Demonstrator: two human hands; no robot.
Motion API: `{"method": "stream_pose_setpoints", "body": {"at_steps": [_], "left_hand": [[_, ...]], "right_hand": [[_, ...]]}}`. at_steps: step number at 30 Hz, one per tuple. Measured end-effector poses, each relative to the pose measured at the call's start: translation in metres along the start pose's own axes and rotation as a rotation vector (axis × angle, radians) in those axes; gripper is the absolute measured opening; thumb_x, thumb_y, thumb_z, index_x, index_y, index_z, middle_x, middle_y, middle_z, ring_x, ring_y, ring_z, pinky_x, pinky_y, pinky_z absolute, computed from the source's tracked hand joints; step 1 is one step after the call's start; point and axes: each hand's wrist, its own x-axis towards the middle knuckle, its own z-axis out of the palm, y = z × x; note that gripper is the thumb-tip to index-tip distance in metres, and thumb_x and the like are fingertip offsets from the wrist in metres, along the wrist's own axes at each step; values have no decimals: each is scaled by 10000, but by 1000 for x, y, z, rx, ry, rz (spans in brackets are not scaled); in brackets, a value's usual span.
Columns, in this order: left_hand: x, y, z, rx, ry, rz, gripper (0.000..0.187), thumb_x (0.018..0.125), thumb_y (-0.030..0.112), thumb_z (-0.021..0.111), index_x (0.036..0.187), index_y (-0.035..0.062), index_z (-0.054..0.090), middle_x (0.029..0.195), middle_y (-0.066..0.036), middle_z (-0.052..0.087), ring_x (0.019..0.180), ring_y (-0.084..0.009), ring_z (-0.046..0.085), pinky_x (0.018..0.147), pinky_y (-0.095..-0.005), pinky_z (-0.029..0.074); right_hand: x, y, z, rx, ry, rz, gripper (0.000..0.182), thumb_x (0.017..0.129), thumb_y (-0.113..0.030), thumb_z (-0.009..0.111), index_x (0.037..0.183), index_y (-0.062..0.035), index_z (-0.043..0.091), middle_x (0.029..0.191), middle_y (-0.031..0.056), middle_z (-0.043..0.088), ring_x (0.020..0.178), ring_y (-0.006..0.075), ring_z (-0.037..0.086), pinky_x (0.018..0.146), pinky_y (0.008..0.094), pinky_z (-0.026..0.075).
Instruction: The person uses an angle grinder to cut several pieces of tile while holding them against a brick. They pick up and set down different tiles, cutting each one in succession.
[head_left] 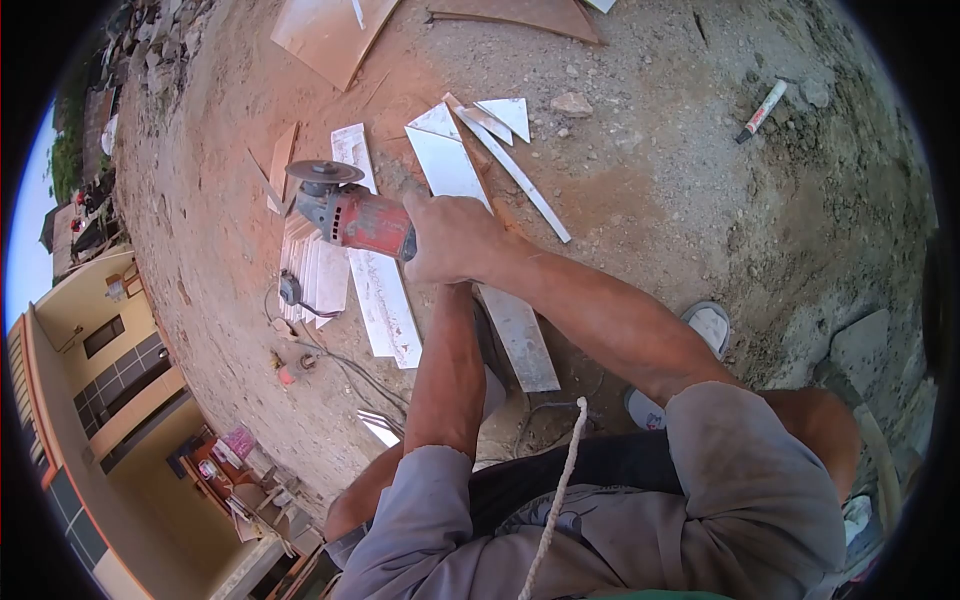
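A red angle grinder [372, 224] with a grey head and a round disc [325, 171] is held above the ground, its disc at the far left end. My right hand [460, 238] is closed round the rear of the grinder's body. The left forearm comes up beneath it, and my left hand is hidden behind the right one, so its fingers cannot be made out. Below the tool lie long white-faced tile strips [385, 305], and another strip [445, 160] lies just beyond my hands.
Large tile pieces [335, 35] lie at the top. A thin strip [515, 180] and a marker-like tube [762, 110] are on the dirt. Cables [350, 365] and a plug [290, 289] lie at lower left. A building [110, 370] stands at far left.
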Motion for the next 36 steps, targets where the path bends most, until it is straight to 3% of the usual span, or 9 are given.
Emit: {"method": "stream_pose_setpoints", "body": {"at_steps": [2,7,9,12,18,25,36], "left_hand": [[-2,3,3,-28,37,-9,340,966,265,579,1077,-37,688,972,-34,701,856,-129,609,739,-306,493],[-4,6,3,-92,101,-21,331,962,258,580,1071,-34,691,974,-28,700,855,-128,609,734,-304,493],[-4,6,-2,-280,24,-155,296,957,214,562,1046,-34,697,970,-19,693,851,-114,610,721,-281,489],[-3,5,-4,-260,80,-276,268,952,160,528,1028,-33,699,954,-22,686,844,-103,605,724,-265,483],[-4,1,2,-303,95,-155,261,964,158,531,1010,-40,695,919,-28,681,802,-88,583,698,-275,468],[-3,3,2,-235,115,-194,303,1008,223,547,1027,-44,691,911,-28,680,788,-86,582,684,-272,460],[-3,8,8,-333,97,-177,288,1036,211,532,1145,-16,670,1050,-22,679,924,-76,579,795,-249,454]], "right_hand": [[2,-2,-9,-62,-23,46,596,640,-217,727,1134,65,549,946,263,696,908,394,706,829,439,566],[16,20,-19,-136,32,111,580,646,-251,724,1107,55,548,950,276,693,923,411,696,833,459,555],[22,27,-22,-153,65,110,569,645,-273,722,1081,47,545,930,280,689,911,424,689,821,471,550],[29,31,-26,-189,-2,173,597,654,-249,727,1134,62,554,1009,273,700,984,390,699,879,445,553],[37,39,-19,-194,-4,184,637,626,-306,755,1112,56,560,980,275,695,953,406,693,837,448,556],[44,37,-27,-200,-6,201,653,630,-308,758,1130,70,575,1022,281,693,985,399,690,862,434,552],[49,33,-31,-231,-46,248,638,610,-274,766,1128,69,624,1062,254,709,1004,352,710,859,409,575]]}}
